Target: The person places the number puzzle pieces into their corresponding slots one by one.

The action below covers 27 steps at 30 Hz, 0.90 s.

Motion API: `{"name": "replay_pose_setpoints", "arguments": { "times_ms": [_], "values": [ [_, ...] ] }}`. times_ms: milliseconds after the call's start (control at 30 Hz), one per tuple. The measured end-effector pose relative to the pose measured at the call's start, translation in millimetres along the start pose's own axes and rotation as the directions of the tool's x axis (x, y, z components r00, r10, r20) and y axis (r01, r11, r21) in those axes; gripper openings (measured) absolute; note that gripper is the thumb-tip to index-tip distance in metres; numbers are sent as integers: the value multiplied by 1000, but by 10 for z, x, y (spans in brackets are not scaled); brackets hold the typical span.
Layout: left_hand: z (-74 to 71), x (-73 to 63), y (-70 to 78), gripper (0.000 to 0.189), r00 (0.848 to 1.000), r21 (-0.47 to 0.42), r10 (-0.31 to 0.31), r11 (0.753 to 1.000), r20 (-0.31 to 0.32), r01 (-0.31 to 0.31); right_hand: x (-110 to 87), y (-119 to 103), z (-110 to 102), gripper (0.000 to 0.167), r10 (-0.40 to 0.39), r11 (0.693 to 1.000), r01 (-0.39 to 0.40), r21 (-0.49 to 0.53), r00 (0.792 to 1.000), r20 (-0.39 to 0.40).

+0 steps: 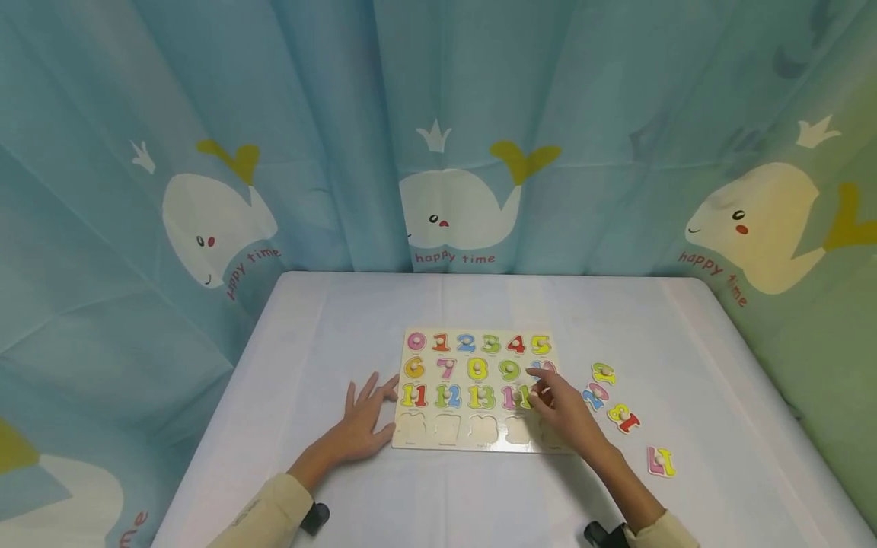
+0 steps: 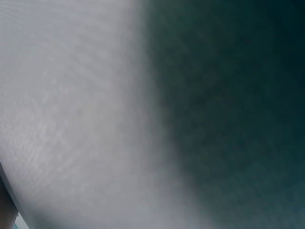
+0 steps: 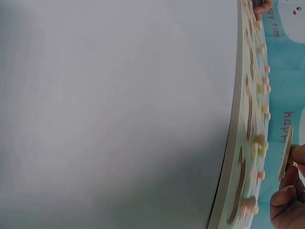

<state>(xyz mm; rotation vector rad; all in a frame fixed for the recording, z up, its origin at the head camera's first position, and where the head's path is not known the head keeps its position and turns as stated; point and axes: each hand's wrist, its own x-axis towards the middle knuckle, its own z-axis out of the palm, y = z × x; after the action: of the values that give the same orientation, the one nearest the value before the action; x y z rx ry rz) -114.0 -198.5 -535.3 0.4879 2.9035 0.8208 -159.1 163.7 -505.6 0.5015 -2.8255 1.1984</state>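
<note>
A wooden number puzzle board [image 1: 432,440] lies flat on the table, its upper rows filled with coloured, knobbed numerals and its front row showing bare recesses. My left hand [image 1: 359,422] rests with spread fingers at the board's left edge. Over the right part of the board, my right hand [image 1: 565,407] pinches a thin wooden number piece [image 3: 286,153]. In the right wrist view that piece is edge-on above the board, so its numeral is hidden. The fingertips overlap the right end of the third row in the head view.
Several loose number pieces lie right of the board, among them a yellow and red 18 [image 1: 623,418] and a pink and yellow 17 [image 1: 661,461]. A white cloth covers the table [image 1: 342,327]. Blue whale-print curtains [image 1: 342,152] hang behind. The left wrist view is blurred.
</note>
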Motion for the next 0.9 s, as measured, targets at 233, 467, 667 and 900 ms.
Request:
{"name": "replay_pose_setpoints", "arguments": {
  "times_ms": [233,467,667,900],
  "values": [
    [3,-2,3,37,1000,-5,-3,1000,-9,3,4,-124,117,43,-10,1000,9,12,999,45],
    [-12,-6,0,40,1000,-3,-1,1000,7,1,-4,-226,254,46,-16,1000,15,13,997,76],
    [-28,-17,-5,39,1000,-12,11,1000,3,-11,25,-349,369,45,-53,998,50,37,995,85],
    [-33,-9,5,38,1000,-19,18,1000,7,-17,56,-470,479,44,-115,993,112,36,986,120]
  ]
}}
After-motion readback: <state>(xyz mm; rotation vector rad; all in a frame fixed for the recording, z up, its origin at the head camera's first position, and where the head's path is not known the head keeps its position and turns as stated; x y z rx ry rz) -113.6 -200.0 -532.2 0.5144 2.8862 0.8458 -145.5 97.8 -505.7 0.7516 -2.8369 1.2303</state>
